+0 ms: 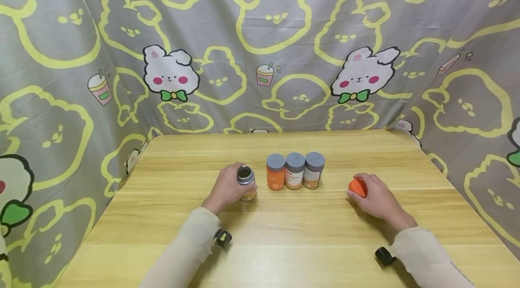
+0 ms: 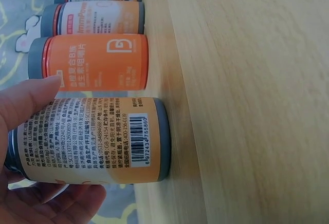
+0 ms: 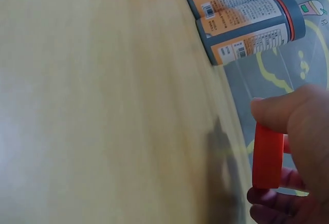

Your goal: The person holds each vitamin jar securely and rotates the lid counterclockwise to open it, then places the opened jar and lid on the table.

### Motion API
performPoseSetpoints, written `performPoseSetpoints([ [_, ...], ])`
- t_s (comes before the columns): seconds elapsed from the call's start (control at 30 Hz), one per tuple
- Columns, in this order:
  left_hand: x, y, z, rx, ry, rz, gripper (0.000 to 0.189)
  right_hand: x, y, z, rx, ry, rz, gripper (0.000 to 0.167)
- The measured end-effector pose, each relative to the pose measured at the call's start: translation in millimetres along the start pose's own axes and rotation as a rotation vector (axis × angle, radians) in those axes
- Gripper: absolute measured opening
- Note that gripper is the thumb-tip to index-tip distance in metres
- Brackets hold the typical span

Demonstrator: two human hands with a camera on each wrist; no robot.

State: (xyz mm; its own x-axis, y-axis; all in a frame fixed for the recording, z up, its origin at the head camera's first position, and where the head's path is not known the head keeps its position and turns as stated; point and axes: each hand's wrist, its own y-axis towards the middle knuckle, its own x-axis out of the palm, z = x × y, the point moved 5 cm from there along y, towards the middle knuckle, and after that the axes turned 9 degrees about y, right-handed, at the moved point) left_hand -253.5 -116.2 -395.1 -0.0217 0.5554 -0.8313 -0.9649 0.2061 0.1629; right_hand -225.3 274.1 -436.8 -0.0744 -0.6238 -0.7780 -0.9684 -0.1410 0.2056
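My left hand (image 1: 228,185) grips an open supplement bottle (image 1: 248,197) on the left of the table, its dark mouth facing up. In the left wrist view the thumb and fingers go round the upper part of this bottle (image 2: 92,142), whose label carries small print and a barcode. Over on the right, my right hand (image 1: 375,197) pinches a short, round red lid (image 1: 357,188) by its edges. The right wrist view shows the lid (image 3: 267,157) edge-on between thumb and fingers, close over the table. Part of it is hidden by the hand.
Right of the held bottle stand an orange bottle (image 1: 276,177), a white-and-orange bottle (image 1: 294,177) and another similar bottle (image 1: 313,175), side by side with grey caps. The wooden table (image 1: 300,243) reaches back to a patterned curtain (image 1: 284,17).
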Motion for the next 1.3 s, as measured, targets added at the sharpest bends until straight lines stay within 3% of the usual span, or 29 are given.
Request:
performPoseSetpoints([
  [1.3, 0.6, 0.6, -2.1, -0.007, 0.0, -0.038, 0.06, 2.7, -3.9, 9.4, -0.02, -0.052, -0.032, 0.056],
])
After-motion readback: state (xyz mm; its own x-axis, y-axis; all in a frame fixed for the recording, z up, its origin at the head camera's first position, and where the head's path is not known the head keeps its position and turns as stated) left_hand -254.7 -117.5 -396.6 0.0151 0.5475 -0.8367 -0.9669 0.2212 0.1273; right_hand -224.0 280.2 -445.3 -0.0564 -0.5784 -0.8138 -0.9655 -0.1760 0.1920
